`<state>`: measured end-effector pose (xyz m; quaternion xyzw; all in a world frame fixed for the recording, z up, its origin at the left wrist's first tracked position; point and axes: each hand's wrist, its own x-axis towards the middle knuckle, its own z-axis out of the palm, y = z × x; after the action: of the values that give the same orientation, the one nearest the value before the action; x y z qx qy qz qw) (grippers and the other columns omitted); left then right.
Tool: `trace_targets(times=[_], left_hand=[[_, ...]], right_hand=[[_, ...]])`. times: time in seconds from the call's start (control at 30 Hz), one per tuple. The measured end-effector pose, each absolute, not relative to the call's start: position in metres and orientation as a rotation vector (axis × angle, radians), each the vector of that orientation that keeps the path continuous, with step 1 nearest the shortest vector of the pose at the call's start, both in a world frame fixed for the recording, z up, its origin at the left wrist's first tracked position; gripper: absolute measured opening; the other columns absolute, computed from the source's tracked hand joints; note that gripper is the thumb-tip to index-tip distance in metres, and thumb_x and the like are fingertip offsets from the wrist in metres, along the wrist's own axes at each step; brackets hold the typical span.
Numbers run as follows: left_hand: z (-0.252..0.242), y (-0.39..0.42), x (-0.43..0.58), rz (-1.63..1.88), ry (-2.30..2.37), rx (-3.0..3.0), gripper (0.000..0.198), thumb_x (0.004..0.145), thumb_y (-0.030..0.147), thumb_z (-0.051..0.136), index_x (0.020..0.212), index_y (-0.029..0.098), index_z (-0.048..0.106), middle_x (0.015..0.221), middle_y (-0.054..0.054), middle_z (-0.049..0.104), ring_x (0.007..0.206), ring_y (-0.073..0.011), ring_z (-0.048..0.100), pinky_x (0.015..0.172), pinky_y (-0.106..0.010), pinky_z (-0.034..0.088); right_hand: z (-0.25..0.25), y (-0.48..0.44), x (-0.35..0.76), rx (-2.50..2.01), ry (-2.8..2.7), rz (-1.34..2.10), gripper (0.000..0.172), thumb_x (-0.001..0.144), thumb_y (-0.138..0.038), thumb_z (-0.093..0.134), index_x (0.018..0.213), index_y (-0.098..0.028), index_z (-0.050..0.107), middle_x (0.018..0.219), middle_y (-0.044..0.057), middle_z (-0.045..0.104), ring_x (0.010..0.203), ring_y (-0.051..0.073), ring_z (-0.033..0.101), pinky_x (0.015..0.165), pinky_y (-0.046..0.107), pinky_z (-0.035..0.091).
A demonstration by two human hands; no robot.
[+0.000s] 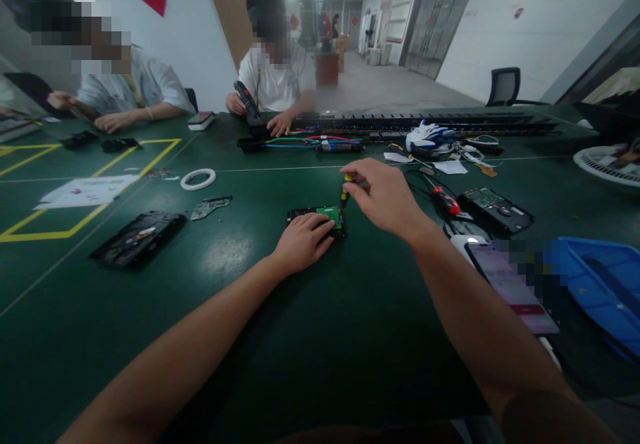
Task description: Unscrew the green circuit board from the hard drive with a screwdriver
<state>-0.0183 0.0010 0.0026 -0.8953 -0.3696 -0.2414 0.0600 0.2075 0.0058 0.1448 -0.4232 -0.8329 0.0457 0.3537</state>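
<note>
A hard drive with a green circuit board (327, 213) lies on the table in front of me, board side up. Over its near left part lies my left hand (303, 241), fingers across the top and thumb along the near edge, holding it down. My right hand (381, 194) is closed round the handle of a small yellow and black screwdriver (345, 196). The screwdriver stands nearly upright, its tip down at the right end of the board. Whether the tip sits in a screw is too small to tell.
Left lie an opened drive casing (140, 237), a loose circuit board (211, 208) and a tape roll (198, 179). To the right are a red screwdriver (446, 201), another drive (496, 209), a phone (510, 287) and a blue tray (605, 284). Two people work across the table.
</note>
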Motion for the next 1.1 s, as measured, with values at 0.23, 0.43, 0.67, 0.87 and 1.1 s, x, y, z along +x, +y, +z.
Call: trace_targets(times=[0.23, 0.43, 0.67, 0.87, 1.1], left_hand=[[0.0010, 0.0021, -0.0183, -0.738, -1.123, -2.708, 0.039, 0.103, 0.038, 0.058, 0.138, 0.021, 0.064, 0.136, -0.012, 0.065, 0.124, -0.0307, 0.061, 0.106, -0.051, 0.052], [-0.0010, 0.0027, -0.0188, -0.751, -1.131, -2.718, 0.040, 0.103, 0.039, 0.058, 0.139, 0.023, 0.064, 0.137, -0.011, 0.064, 0.127, -0.0309, 0.061, 0.107, -0.052, 0.051], [0.0030, 0.0008, -0.0178, -0.724, -1.141, -2.716, 0.041, 0.103, 0.039, 0.057, 0.139, 0.020, 0.064, 0.137, -0.013, 0.064, 0.127, -0.0311, 0.061, 0.107, -0.052, 0.051], [0.0029, 0.0007, -0.0177, -0.735, -1.139, -2.722, 0.040, 0.104, 0.039, 0.056, 0.139, 0.022, 0.064, 0.136, -0.012, 0.064, 0.127, -0.0310, 0.061, 0.107, -0.053, 0.051], [0.0023, 0.0010, -0.0178, -0.745, -1.146, -2.730, 0.040, 0.103, 0.039, 0.057, 0.139, 0.022, 0.063, 0.136, -0.013, 0.064, 0.127, -0.0307, 0.060, 0.107, -0.052, 0.051]], right_hand=[[0.1429, 0.0075, 0.2080, -1.068, -2.172, 0.120, 0.020, 0.096, -0.021, 0.062, 0.112, -0.024, 0.075, 0.115, 0.009, 0.073, 0.103, 0.027, 0.066, 0.091, 0.042, 0.050], [0.1435, 0.0076, 0.2082, -1.123, -2.167, 0.125, 0.014, 0.093, -0.029, 0.071, 0.107, -0.024, 0.074, 0.106, 0.007, 0.070, 0.093, 0.024, 0.063, 0.084, 0.039, 0.048], [0.1432, 0.0071, 0.2076, -1.083, -2.196, 0.136, 0.023, 0.092, -0.014, 0.062, 0.112, -0.023, 0.071, 0.111, 0.007, 0.075, 0.088, 0.023, 0.066, 0.083, 0.038, 0.048], [0.1443, 0.0044, 0.2064, -1.114, -2.184, 0.139, 0.027, 0.094, -0.017, 0.061, 0.116, -0.024, 0.073, 0.111, 0.007, 0.077, 0.089, 0.025, 0.067, 0.083, 0.041, 0.050], [0.1395, 0.0085, 0.2069, -1.105, -2.153, 0.131, 0.022, 0.096, -0.028, 0.067, 0.116, -0.022, 0.074, 0.114, 0.010, 0.069, 0.092, 0.024, 0.065, 0.083, 0.039, 0.051]])
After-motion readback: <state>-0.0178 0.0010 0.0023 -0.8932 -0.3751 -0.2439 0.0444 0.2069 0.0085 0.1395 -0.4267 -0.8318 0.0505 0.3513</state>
